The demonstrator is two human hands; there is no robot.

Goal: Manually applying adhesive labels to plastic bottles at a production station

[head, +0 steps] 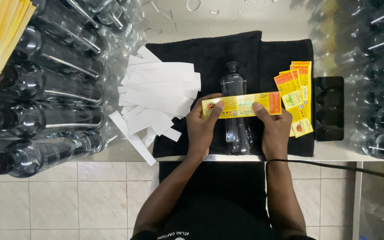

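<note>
Pale tiled floor nearest, wet steel counter (263, 18) with a black towel (210, 53), left hand (203, 126) and right hand (275, 129) pinching a yellow label (241, 105) stretched flat across a clear bottle (235, 111) lying between them, white backing strips (156, 93) left, spare yellow labels (299, 89) right, wrapped bottles (45, 89) beyond.

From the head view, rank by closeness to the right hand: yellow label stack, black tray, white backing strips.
From the right hand:
1. Yellow label stack, just beside it, outward.
2. Black tray, beyond the stack.
3. White backing strips, across the bottle, past the left hand.
</note>
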